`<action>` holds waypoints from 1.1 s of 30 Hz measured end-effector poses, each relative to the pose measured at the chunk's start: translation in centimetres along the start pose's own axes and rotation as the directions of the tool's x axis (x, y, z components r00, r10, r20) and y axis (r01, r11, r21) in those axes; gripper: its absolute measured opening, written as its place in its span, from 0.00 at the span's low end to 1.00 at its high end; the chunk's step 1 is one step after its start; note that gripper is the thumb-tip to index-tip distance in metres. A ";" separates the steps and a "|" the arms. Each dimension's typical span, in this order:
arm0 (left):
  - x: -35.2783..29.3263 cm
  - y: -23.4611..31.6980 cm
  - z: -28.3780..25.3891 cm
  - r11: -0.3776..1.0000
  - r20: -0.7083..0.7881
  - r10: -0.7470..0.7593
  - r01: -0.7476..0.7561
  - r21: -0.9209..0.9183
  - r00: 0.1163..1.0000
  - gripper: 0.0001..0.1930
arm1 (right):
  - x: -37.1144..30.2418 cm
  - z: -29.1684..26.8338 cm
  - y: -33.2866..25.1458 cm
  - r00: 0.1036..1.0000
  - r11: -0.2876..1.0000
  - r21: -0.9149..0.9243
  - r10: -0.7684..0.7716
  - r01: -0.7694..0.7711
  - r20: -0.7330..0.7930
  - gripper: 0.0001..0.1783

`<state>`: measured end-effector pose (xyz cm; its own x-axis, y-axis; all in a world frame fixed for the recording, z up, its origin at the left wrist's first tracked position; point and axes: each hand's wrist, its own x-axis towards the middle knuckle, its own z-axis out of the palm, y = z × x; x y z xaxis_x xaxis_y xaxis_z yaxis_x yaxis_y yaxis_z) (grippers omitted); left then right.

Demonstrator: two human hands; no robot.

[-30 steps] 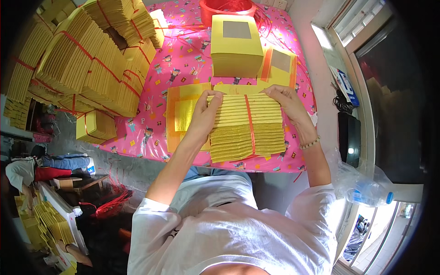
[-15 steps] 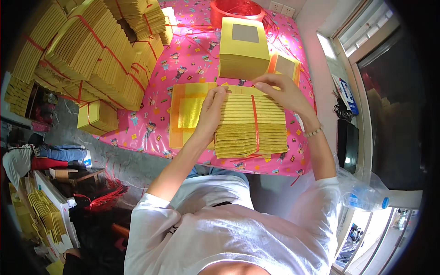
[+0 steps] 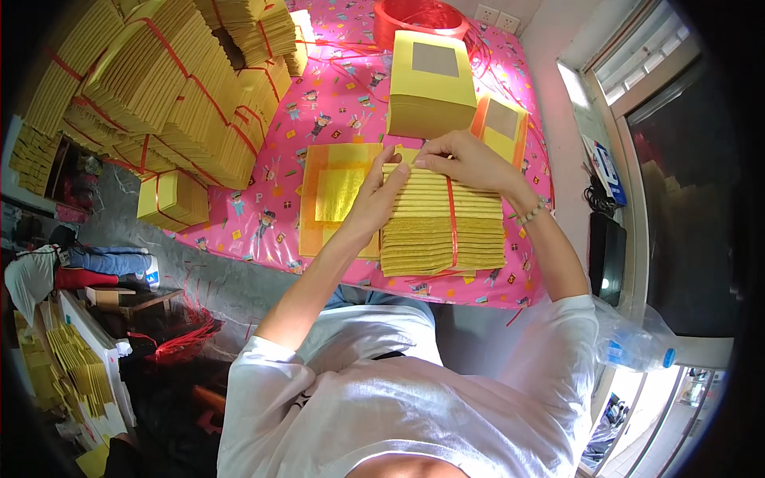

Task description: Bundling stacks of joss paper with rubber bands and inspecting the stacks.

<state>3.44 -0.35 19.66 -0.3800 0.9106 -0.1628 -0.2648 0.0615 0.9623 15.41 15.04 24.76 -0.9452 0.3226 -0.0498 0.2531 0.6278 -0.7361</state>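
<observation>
A bundle of folded yellow paper [image 3: 422, 239] lies on the pink patterned table cover [image 3: 279, 179] in front of me, with a red strap [image 3: 453, 231] running across its top. My left hand [image 3: 374, 195] grips the bundle's far left corner, its thumb on the upper layers. Bent over the far edge, my right hand [image 3: 462, 159] has its fingertips pinched together close to the left thumb. Whatever sits between them is too small to make out. Left of the bundle is a flat orange-bordered sheet [image 3: 315, 239] bearing a shiny gold square [image 3: 339, 195].
Beyond the hands stands a tall yellow paper stack [image 3: 430, 115], with a red basin [image 3: 398, 16] behind it. Large strapped paper bundles [image 3: 183, 103] fill the table's left side. A window [image 3: 677, 199] and a plastic bottle [image 3: 637, 350] are at right. Another person [image 3: 36, 283] is at far left.
My right hand has moved left along the bundle's far edge, and its fingers have closed near the left thumb. The whole view has shifted slightly.
</observation>
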 end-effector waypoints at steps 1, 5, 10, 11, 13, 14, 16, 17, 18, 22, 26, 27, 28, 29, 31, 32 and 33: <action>-0.2 0.2 0.0 1.000 0.009 -0.028 0.028 -0.001 1.000 0.26 | -0.1 0.2 -0.2 1.000 1.000 0.001 0.000 0.000 0.002 0.16; 0.0 0.2 -0.2 0.999 0.024 -0.043 0.044 -0.031 0.999 0.26 | -0.4 1.2 -0.4 0.987 0.989 -0.122 -0.093 0.077 -0.129 0.14; 0.2 -0.3 0.0 1.000 -0.007 -0.027 0.027 0.012 1.000 0.25 | -1.0 1.8 -0.3 0.955 0.953 -0.264 -0.210 0.152 -0.208 0.11; 0.2 -0.3 0.0 0.999 -0.001 -0.029 0.030 0.013 1.000 0.25 | -1.0 1.8 -0.2 0.947 0.944 -0.288 -0.232 0.164 -0.220 0.11; 0.4 -0.4 -0.1 1.000 -0.003 -0.020 0.020 0.021 1.000 0.24 | -1.1 1.8 -0.3 0.940 0.936 -0.313 -0.244 0.163 -0.240 0.11; 0.4 -0.4 -0.1 0.999 0.010 -0.024 0.024 0.022 1.000 0.24 | -1.1 1.9 -0.4 0.930 0.922 -0.339 -0.277 0.187 -0.240 0.11; 0.5 -0.6 -0.3 1.000 -0.017 0.005 -0.005 0.018 1.000 0.23 | -1.0 1.9 -0.4 0.922 0.910 -0.366 -0.299 0.196 -0.248 0.10; 0.8 -0.5 -0.5 1.000 0.016 -0.004 0.004 -0.003 1.000 0.25 | -0.9 1.9 -0.2 0.924 0.920 -0.333 -0.295 0.206 -0.244 0.11; 0.7 -0.4 -0.6 1.000 0.027 -0.006 0.006 -0.001 1.000 0.25 | -0.9 1.6 0.1 0.925 0.930 -0.299 -0.293 0.216 -0.241 0.12; 0.9 -0.1 -1.0 0.998 0.008 -0.041 0.041 0.051 0.999 0.25 | -2.1 -2.5 0.9 0.997 0.999 -0.047 0.019 -0.023 -0.078 0.17; -0.9 2.8 0.3 0.528 0.213 0.586 -0.568 0.631 0.782 0.24 | -5.1 -5.0 3.9 0.981 0.973 0.130 0.185 -0.190 0.050 0.18; -1.9 3.6 0.9 0.454 0.309 0.572 -0.607 0.653 0.760 0.24 | -5.6 -4.6 4.6 0.974 0.927 0.299 0.217 -0.225 0.061 0.17; -3.0 4.1 1.8 0.361 0.395 0.529 -0.620 0.696 0.751 0.25 | -5.8 -4.1 5.2 0.966 0.851 0.459 0.245 -0.254 0.081 0.17; -3.9 4.2 2.8 0.262 0.472 0.477 -0.632 0.729 0.742 0.26 | -5.8 -4.0 5.4 0.967 0.853 0.458 0.242 -0.250 0.077 0.17; -4.7 3.8 4.3 0.197 0.531 0.432 -0.651 0.733 0.729 0.28 | -5.7 -4.0 5.6 0.966 0.852 0.456 0.233 -0.258 0.111 0.17; -4.8 3.7 4.9 0.136 0.584 0.381 -0.668 0.731 0.717 0.30 | -5.7 -4.0 5.4 0.967 0.853 0.455 0.230 -0.254 0.109 0.17; -4.7 3.5 5.1 0.132 0.585 0.382 -0.669 0.732 0.716 0.30 | -5.8 -4.0 5.3 0.977 0.890 0.403 0.198 -0.214 0.082 0.17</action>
<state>8.87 -2.32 24.92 0.1450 0.9141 0.3786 0.8675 -0.3014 0.3956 23.05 19.39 23.83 -0.8899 0.3818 -0.2497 0.3448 0.2044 -0.9162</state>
